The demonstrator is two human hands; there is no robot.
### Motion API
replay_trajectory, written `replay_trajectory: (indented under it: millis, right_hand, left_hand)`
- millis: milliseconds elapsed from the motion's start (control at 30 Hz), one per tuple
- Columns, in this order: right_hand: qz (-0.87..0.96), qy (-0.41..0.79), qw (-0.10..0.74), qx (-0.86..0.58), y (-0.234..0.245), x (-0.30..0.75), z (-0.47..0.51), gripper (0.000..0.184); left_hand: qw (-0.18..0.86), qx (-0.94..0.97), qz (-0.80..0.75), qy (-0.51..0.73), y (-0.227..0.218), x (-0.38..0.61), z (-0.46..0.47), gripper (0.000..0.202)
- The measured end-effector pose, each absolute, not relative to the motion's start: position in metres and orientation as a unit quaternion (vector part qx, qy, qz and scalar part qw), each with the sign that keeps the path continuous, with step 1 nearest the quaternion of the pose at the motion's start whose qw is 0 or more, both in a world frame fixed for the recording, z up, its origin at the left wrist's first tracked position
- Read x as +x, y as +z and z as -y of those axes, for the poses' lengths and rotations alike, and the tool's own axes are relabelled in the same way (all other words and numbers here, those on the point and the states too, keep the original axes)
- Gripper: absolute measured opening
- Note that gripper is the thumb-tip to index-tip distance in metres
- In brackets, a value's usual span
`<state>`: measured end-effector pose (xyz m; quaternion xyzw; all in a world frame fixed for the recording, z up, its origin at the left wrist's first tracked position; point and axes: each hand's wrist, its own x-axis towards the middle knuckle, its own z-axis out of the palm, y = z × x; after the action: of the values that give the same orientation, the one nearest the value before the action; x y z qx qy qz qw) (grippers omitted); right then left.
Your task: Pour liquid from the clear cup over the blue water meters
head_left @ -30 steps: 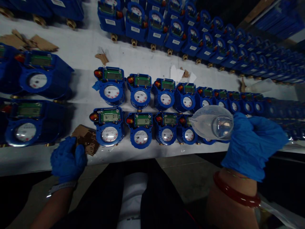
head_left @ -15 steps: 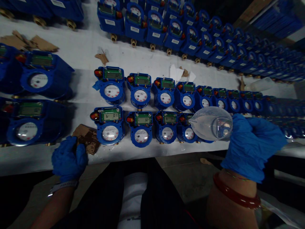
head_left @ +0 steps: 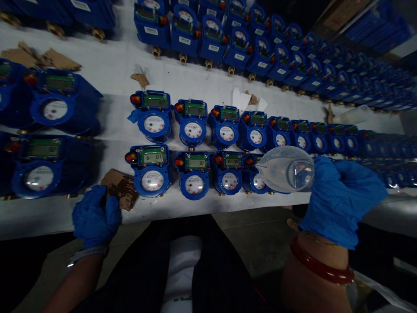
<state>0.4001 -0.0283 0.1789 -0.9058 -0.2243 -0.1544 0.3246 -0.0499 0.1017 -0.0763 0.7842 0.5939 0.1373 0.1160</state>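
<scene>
The right hand [head_left: 342,200], in a blue glove, is wrapped around the wide end of a clear squeeze bottle [head_left: 286,168] that lies almost level, its pointed tip aimed toward nine o'clock. The tip hovers above the fourth blue meter [head_left: 256,179] of the near row; whether it touches the meter cannot be told. At three o'clock from that meter the row runs on under the bottle and the glove. The left hand [head_left: 96,215], also gloved in blue, rests at the near edge of the white counter [head_left: 202,87] with its fingers curled on a torn piece of brown cardboard [head_left: 121,189], which lies just beside the first meter of the near row [head_left: 151,171], at that meter's eight o'clock. A second row of meters [head_left: 224,128] stands directly at twelve o'clock from the near row, and a further line of meters [head_left: 211,37] sits along the far side of the counter. A red bangle [head_left: 321,267] circles the right wrist.
</scene>
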Motion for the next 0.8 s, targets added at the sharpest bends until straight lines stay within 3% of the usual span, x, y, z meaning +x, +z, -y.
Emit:
replay_trajectory:
  millis: [800]
  right_hand:
    - [0.257,-0.152,0.361,-0.883,0.176,0.387,0.016,0.025]
  left_hand:
    - [0.127,0.774,-0.598,0.161,-0.084,-0.056,-0.1,0.059]
